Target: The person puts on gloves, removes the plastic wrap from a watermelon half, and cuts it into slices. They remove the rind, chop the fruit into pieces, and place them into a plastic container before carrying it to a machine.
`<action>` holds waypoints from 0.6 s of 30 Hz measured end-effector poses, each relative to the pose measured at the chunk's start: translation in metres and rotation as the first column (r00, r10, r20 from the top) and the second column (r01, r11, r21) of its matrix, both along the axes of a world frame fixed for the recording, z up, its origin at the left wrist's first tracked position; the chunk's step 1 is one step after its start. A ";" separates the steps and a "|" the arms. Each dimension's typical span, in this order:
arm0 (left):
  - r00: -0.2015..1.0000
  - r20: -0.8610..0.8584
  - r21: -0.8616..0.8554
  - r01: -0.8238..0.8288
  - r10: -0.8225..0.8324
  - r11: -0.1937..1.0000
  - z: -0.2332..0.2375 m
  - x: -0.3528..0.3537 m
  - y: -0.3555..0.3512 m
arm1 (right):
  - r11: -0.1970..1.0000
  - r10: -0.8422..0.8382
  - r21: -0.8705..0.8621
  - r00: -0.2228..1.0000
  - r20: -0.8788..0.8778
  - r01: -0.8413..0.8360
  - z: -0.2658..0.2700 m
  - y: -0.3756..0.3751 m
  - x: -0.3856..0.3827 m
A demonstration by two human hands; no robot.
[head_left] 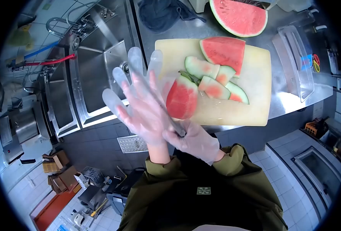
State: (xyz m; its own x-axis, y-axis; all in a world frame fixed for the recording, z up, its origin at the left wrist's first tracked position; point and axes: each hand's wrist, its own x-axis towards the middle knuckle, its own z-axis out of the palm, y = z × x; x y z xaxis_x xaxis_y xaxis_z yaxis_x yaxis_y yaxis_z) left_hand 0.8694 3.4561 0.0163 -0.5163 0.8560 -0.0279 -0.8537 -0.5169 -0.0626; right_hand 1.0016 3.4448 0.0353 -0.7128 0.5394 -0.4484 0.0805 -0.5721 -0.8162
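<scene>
My left hand (145, 109), in a clear loose glove, is raised with its fingers spread wide, left of the cutting board. My right hand (195, 141), also gloved, grips the dark handle of a knife (161, 101). Its blade slants up and left, overlapping my left palm and fingers in this view. Beside my left hand, a peeled-looking watermelon piece (183, 99) lies on the pale cutting board (255, 84), its left side partly hidden. Several cut rind pieces (214, 89) lie in the board's middle, against a red watermelon wedge (225, 52).
A large cut watermelon (240, 17) sits behind the board, with a dark cloth (161, 15) to its left. At the right stands a clear plastic container (293, 63). A steel sink (101, 73) with taps adjoins the counter on the left.
</scene>
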 end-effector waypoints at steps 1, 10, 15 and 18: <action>0.976 0.206 0.139 0.036 -0.064 0.990 0.003 -0.003 0.002 | 0.998 0.054 -0.037 0.999 -0.002 -0.054 0.003 -0.002 0.001; 0.949 -0.316 -0.157 -0.044 -0.008 0.987 -0.010 -0.004 -0.012 | 0.991 -0.119 -0.048 0.984 0.135 0.126 0.001 0.000 0.002; 0.965 -0.261 -0.111 -0.062 0.031 0.992 -0.007 0.006 -0.001 | 0.973 -0.172 0.165 0.984 0.044 0.162 -0.016 -0.005 -0.004; 0.944 -0.294 -0.271 0.068 -0.150 0.960 -0.001 0.002 0.005 | 0.973 -0.153 0.156 0.982 -0.108 0.169 -0.025 -0.015 -0.005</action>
State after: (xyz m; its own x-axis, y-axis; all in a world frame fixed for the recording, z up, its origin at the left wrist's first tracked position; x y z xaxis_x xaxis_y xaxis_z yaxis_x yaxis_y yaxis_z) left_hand 0.8717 3.4609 0.0149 -0.4383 0.8926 -0.1054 -0.8612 -0.3834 0.3337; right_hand 0.9962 3.4295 0.0099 -0.6455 0.7110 -0.2789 -0.0839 -0.4290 -0.8994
